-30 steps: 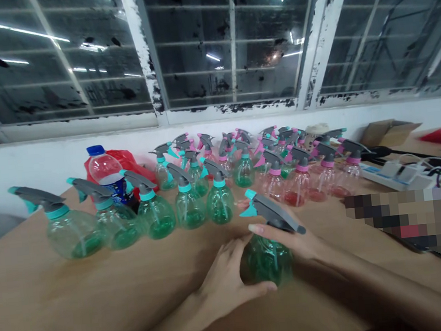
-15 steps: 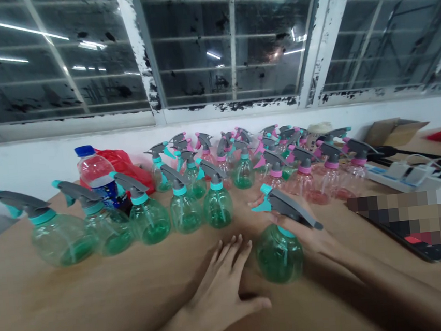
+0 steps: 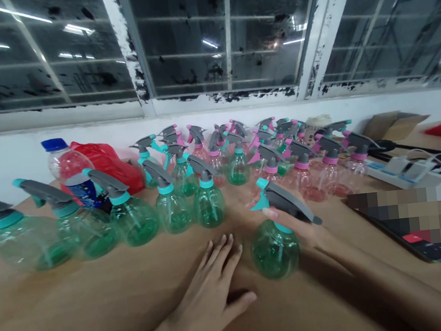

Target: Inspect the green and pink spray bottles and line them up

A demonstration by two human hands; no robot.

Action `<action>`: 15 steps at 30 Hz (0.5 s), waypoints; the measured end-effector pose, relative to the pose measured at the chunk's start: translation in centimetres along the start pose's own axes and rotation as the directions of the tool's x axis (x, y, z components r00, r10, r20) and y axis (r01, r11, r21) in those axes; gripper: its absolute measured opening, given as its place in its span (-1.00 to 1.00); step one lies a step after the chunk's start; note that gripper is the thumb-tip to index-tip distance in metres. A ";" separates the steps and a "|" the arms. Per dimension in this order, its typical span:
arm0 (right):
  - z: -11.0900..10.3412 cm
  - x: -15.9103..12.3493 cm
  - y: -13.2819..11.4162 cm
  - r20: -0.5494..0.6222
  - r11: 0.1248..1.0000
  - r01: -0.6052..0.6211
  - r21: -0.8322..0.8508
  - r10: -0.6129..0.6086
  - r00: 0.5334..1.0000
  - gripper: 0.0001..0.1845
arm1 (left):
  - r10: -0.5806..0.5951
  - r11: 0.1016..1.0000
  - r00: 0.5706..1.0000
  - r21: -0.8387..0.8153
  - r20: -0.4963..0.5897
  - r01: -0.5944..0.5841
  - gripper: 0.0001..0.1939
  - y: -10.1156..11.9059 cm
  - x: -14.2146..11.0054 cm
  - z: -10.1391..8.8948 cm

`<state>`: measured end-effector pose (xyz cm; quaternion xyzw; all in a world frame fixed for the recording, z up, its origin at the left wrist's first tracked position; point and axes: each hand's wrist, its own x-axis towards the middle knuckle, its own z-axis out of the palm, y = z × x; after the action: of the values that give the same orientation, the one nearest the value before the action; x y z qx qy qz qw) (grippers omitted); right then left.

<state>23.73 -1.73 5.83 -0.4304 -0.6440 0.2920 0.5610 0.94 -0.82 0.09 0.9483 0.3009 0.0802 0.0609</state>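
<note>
My right hand (image 3: 298, 225) grips a green spray bottle (image 3: 275, 251) around its neck, just below the grey and turquoise trigger head. The bottle stands close over the tabletop; I cannot tell whether its base touches. Flat on the table to its left, my left hand (image 3: 212, 286) has its fingers stretched out and holds nothing. Beyond the hands runs a row of green spray bottles with turquoise collars, the nearest being one green bottle (image 3: 209, 205). Pink spray bottles (image 3: 303, 181) with pink collars stand behind the held one, to the right.
At the back left are a clear bottle with a blue cap (image 3: 70, 164) and a red plastic bag (image 3: 107, 163). A white power strip (image 3: 401, 174) with cables and a dark phone (image 3: 427, 252) lie on the right. A cardboard piece (image 3: 396, 125) rests by the wall.
The camera view has turned slightly, so the left-hand bottles appear further left. My right hand keeps its grip on the spray bottle, and my left hand stays flat.
</note>
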 end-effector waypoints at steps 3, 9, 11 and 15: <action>-0.1 0.0 0.0 -0.004 0.998 0.007 -0.062 -0.007 1.000 -0.76 | 0.014 1.000 1.000 0.022 -0.004 -0.014 -0.30 0.0 0.0 0.0; 0.1 -0.2 -0.7 0.027 1.000 -0.011 -0.018 0.011 1.000 -0.77 | 0.026 0.999 1.000 0.040 -0.010 -0.026 -0.31 -0.2 0.0 0.3; 0.2 -0.2 -1.1 0.023 1.000 -0.025 0.009 0.025 0.999 -0.75 | 0.031 0.999 0.999 0.038 -0.013 -0.030 -0.31 -0.2 0.0 0.4; 0.2 -0.3 -1.5 0.035 0.996 -0.074 0.042 0.072 0.997 -0.70 | 0.031 0.999 0.999 0.036 -0.014 -0.030 -0.31 -0.2 0.0 0.4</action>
<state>23.16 -2.64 6.98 -0.4365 -0.6309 0.3333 0.5481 0.88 -0.67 -0.33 0.9531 0.2883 0.0826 0.0403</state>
